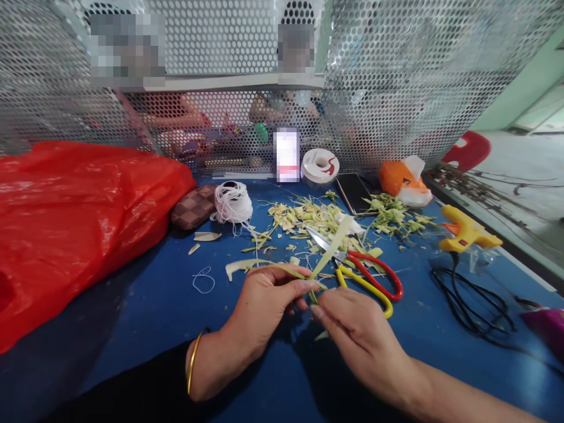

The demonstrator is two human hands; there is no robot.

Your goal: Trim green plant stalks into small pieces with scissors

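Across a blue desk (154, 317), a red bag (97, 217) is filling the left side as the left hand (264, 299) and right hand (361, 329) are meeting near the center, both closed with thumbs and fingers pinching a green leaf strip (332, 248). Beyond them, leaf scraps (297, 216) are lying scattered. Scissors (322, 241), handles apart, are resting near the right hand. Slanting upward, the leaf strip is extending from between the hands.

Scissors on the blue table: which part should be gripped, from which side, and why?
Grip the scissors by the red loop and yellow loop, probably best from the near right: the loops lie spread that way, while the visible blade points away leftward. The right hand is close beside the yellow loop.
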